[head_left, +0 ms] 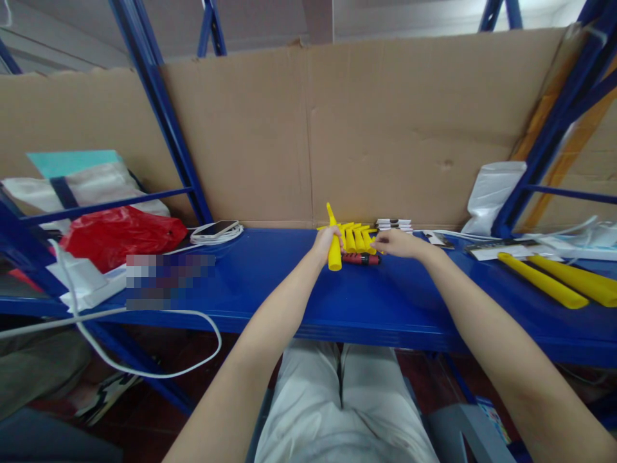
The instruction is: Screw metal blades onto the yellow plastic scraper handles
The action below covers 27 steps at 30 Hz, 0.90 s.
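Note:
In the head view, my left hand is wrapped round a yellow tapered tube, its wide end toward me and its thin tip pointing up and away. My right hand has its fingers pinched beside a row of similar yellow tapered tubes on the blue shelf. Whether anything is between those fingertips is too small to tell. Just in front of the row, between my hands, lies a red and black tool.
Two long yellow tubes rest at the right. Behind stands a cardboard panel; small white-and-black boxes sit against it. At left are a red bag, a phone and a white cable looping over the edge.

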Tool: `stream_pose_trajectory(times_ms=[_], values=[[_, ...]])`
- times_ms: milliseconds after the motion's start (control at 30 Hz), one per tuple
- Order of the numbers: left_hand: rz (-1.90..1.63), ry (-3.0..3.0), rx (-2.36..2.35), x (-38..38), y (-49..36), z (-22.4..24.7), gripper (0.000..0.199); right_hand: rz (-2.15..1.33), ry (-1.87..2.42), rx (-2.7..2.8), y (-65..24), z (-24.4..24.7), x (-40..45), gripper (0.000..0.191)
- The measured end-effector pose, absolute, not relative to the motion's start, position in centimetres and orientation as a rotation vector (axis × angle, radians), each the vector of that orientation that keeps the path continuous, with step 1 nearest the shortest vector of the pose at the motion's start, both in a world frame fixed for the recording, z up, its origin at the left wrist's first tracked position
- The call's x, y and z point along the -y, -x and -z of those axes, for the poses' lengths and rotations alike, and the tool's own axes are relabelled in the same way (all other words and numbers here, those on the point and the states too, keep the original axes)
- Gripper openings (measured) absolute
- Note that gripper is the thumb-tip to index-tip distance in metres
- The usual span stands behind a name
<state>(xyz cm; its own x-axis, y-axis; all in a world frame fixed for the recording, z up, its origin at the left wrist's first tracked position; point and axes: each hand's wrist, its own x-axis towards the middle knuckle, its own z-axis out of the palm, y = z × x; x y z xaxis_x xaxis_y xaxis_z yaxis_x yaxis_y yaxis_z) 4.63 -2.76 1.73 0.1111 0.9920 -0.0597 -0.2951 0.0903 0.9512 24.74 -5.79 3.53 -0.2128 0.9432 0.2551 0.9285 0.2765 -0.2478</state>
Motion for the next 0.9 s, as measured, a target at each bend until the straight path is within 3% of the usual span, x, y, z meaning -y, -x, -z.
stream_pose_trajectory(times_ms=[267,467,700,900], values=[[-1.070,-1.069,-0.858,2.9,-4.5,-1.5,0.007,-0.163,1.706,2.534,-22.1,-2.6,6.9,0.019],[-1.083,-1.131,-0.867,3.0,-4.5,-1.2,0.023,-0.358,1.688,2.502,-23.2,-2.7,6.4,0.026],[-1.023,-1.112,-0.932,2.3,-4.3,-1.3,0.010,-0.629,1.417,1.930,-25.2,-4.6,7.4,0.041],[-0.969,-1.189,-1.034,2.7,-4.3,-1.3,0.009,-0.519,1.089,1.306,-25.3,-5.2,7.0,0.032]])
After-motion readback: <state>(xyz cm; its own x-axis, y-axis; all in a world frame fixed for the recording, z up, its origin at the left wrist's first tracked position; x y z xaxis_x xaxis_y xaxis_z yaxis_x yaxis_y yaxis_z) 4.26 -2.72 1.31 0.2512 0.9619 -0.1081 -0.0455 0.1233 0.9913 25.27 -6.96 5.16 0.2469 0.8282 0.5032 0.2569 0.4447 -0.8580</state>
